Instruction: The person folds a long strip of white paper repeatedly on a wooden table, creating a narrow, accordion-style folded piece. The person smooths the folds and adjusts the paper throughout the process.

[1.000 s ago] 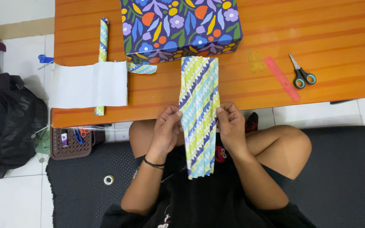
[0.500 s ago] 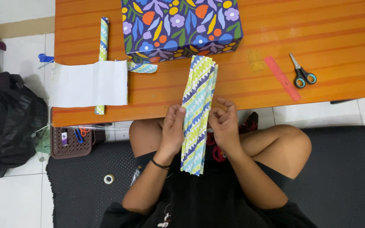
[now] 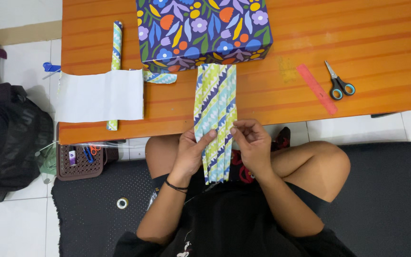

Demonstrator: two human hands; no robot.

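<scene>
The orange table (image 3: pixel 310 95) filled the upper part of the view, its far and right edges cut off by the frame. A black mat (image 3: pixel 386 200) covered the floor below it, where the person sat cross-legged, the head out of sight. A box wrapped in dark blue floral paper (image 3: pixel 204 29) stood at the table's far side, its top cut off. Left of it lay a white sheet (image 3: pixel 100 95) over a roll of patterned paper (image 3: pixel 116 43), hiding the roll's middle. A black bag (image 3: pixel 13 138) slumped on the tiles at the left.

The pleated strip of green, blue and white paper (image 3: pixel 215 109) ran from just below the box, over the table's near edge, down to the person's lap. The left hand (image 3: pixel 191 150) pinched its left edge, thumb on top, the other fingers hidden beneath. The right hand (image 3: pixel 250 143) held the right edge between curled thumb and fingertips; how many folds they gripped could not be made out.

A red ruler (image 3: pixel 317 88) and scissors (image 3: pixel 338 82) lay well apart to the right. A brown basket (image 3: pixel 79 162) sat half under the table, its contents hard to tell, and a small tape roll (image 3: pixel 122 202) rested on the mat.
</scene>
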